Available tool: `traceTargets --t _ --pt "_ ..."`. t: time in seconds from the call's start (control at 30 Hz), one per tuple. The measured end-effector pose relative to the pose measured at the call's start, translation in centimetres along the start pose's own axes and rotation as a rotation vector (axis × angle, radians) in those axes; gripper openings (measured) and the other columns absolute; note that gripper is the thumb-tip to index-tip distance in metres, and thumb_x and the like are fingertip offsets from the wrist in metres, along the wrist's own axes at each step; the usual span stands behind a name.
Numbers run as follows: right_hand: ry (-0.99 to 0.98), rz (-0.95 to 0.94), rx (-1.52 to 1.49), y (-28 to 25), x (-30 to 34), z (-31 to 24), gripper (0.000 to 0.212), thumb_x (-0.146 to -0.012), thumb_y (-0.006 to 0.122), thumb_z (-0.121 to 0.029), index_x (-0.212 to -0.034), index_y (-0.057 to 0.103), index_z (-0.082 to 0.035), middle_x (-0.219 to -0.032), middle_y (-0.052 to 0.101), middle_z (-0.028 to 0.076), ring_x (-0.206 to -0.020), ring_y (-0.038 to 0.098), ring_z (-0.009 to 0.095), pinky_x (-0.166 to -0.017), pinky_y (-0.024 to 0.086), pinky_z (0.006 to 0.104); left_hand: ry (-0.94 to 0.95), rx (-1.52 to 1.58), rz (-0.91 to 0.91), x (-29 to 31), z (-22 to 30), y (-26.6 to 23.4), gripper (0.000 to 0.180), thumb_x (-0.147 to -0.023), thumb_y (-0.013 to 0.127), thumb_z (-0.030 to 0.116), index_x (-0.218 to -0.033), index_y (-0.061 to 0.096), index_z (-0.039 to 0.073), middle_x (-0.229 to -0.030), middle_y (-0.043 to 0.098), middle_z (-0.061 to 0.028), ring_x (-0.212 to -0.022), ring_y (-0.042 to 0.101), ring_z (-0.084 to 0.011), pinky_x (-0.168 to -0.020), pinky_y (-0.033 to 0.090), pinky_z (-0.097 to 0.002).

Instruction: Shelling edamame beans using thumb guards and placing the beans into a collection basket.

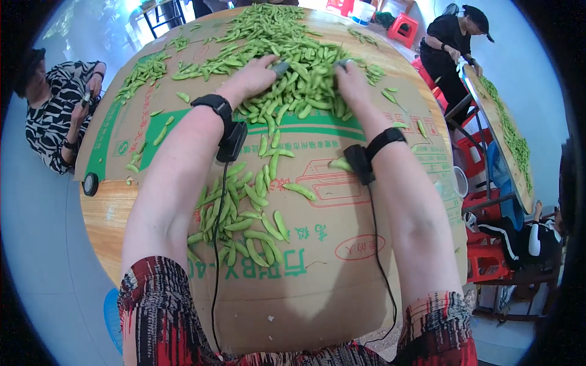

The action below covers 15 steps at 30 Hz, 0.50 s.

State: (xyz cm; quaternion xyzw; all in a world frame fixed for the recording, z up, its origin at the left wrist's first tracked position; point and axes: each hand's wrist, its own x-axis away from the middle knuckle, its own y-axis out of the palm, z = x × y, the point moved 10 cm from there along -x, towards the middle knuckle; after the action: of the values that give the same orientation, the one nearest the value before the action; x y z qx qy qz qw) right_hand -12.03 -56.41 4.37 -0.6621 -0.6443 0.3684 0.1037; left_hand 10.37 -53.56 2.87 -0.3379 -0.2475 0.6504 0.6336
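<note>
A large heap of green soybean pods lies across the far middle of a cardboard sheet. At its left side my left hand rests on the pods, fingers spread and bent over them, with a grey cover on at least one digit. My right hand is against the heap's right side, fingers curled down and partly hidden; a grey cover shows on it as well. Pods between the two hands are smeared by motion. Closer to me, a smaller loose pile of pods lies on the cardboard, left of the middle.
Flattened printed cardboard covers most of the round wooden table. Black cables run down from bands on both my wrists. One person sits at the left; another works at a second pod-covered table on the right, near red stools.
</note>
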Motion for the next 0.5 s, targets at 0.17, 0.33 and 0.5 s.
traceTargets --t 0.17,0.33,0.5 --pt "-0.023 -0.043 -0.070 0.9 3.8 -2.2 0.033 -0.085 0.048 -0.033 -0.100 0.058 -0.005 -0.098 0.061 0.022 -0.095 0.057 0.039 -0.082 0.044 0.0442 -0.040 -0.036 0.012 5.8 4.7 -0.8 0.050 -0.081 0.049 0.024 -0.128 0.046 0.006 -0.121 0.052 -0.0232 -0.111 0.050 -0.0354 -0.094 0.040 -0.0378" --pt "0.010 -0.168 -0.136 3.0 9.8 -5.0 0.032 -0.085 0.048 -0.030 -0.094 0.055 -0.001 -0.093 0.060 0.026 -0.091 0.055 0.041 -0.079 0.043 0.0472 -0.135 0.127 -0.141 12.4 5.3 0.5 0.043 -0.085 0.043 0.020 -0.126 0.048 0.010 -0.119 0.055 -0.0171 -0.109 0.052 -0.0284 -0.092 0.039 -0.0344" --pt "-0.036 -0.272 -0.213 3.0 15.7 -8.2 0.029 -0.086 0.048 -0.026 -0.093 0.053 0.001 -0.094 0.058 0.026 -0.092 0.054 0.042 -0.078 0.042 0.0456 -0.072 0.087 -0.096 19.0 5.7 0.1 0.040 -0.085 0.042 0.022 -0.122 0.051 0.006 -0.118 0.055 -0.0216 -0.112 0.050 -0.0359 -0.094 0.039 -0.0386"
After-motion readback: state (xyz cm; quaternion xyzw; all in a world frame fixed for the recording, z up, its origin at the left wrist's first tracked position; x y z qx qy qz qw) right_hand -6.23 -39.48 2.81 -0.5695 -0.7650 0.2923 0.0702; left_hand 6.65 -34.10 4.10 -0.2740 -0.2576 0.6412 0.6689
